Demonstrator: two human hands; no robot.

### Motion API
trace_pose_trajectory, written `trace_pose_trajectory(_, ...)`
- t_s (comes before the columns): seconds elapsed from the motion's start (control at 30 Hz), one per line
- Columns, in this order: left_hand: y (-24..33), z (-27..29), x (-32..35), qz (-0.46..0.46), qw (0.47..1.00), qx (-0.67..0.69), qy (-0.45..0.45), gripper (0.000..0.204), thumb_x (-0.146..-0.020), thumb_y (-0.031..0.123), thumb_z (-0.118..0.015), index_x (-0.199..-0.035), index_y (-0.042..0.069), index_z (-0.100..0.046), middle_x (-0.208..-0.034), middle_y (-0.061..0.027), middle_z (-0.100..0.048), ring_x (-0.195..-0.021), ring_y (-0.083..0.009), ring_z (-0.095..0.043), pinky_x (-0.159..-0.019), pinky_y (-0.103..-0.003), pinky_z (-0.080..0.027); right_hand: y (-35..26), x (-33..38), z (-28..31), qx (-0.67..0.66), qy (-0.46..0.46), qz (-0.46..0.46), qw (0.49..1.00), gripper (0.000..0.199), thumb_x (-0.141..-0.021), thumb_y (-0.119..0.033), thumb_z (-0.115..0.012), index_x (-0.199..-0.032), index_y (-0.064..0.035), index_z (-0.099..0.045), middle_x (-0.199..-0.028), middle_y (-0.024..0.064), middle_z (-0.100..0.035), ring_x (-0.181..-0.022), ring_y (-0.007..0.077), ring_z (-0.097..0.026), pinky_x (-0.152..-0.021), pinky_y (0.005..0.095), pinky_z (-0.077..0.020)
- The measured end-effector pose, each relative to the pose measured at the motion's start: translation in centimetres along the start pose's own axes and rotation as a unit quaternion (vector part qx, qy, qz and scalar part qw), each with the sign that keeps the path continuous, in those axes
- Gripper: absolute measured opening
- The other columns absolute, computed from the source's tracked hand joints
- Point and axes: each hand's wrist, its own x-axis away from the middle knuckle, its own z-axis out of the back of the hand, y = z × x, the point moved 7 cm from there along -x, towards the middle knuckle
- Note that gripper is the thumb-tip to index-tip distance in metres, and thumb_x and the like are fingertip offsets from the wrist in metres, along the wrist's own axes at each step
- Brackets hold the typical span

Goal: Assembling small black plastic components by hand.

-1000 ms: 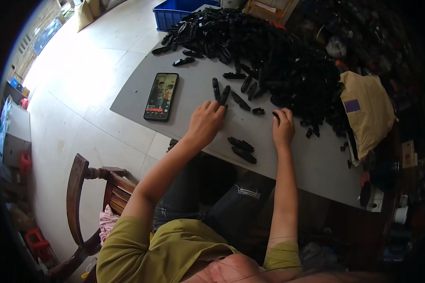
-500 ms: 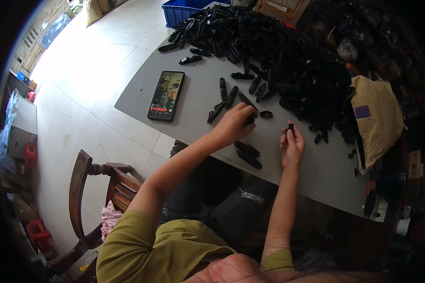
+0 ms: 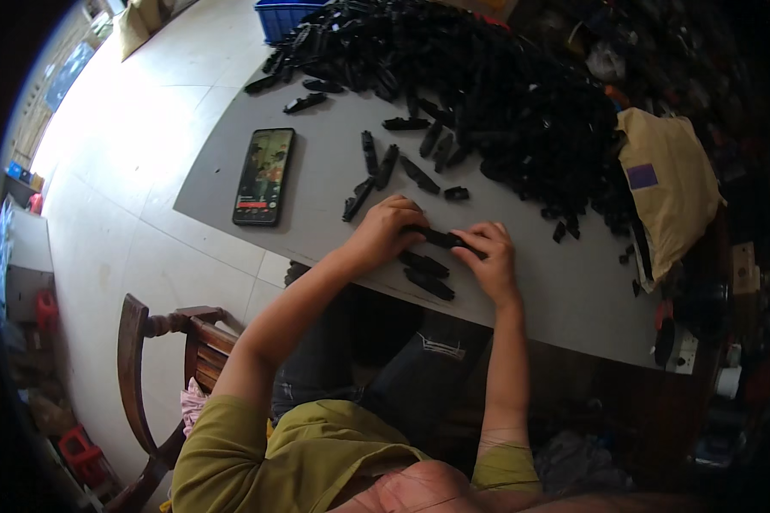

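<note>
A long black plastic part (image 3: 436, 237) spans the gap between my two hands, just above the grey table near its front edge. My left hand (image 3: 389, 229) is closed round the part's left end. At the other end, my right hand (image 3: 490, 258) pinches it between thumb and fingers. Whether a small black piece is also in the right fingertips is hidden. Two similar long black parts (image 3: 428, 284) lie side by side just below my hands. A short black piece (image 3: 457, 193) rests beyond them, and several loose long parts (image 3: 387, 167) lie to its left.
A large heap of black parts (image 3: 522, 111) covers the table's far side. On the left lies a phone (image 3: 263, 177) with its screen lit. A beige cloth bag (image 3: 672, 192) sits at the right, a blue crate (image 3: 287, 19) at the far left. A wooden chair (image 3: 137, 368) stands beside me.
My left hand has picked up a long black part and drawn it nearer. My right hand, earlier apart with a small black piece, has moved left to the part's end. The view has shifted slightly.
</note>
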Motion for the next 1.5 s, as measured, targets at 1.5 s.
trace_pose_trajectory(1.5, -0.9, 0.1, -2.5, -0.022, 0.998, 0.057, -0.016, 0.021, -0.068, 0.001, -0.073, -0.087, -0.001, -0.066, -0.093, -0.0139, -0.062, -0.092, -0.0323, -0.06, -0.081, -0.037, -0.049, 1.1, -1.9, -0.1, -0.042, 0.016, -0.013, 0.999, 0.024, -0.067, -0.006, -0.08, -0.086, 0.0018, -0.067, -0.088, 0.0096, -0.064, -0.081, 0.0228, -0.062, -0.072, 0.0309, -0.0495)
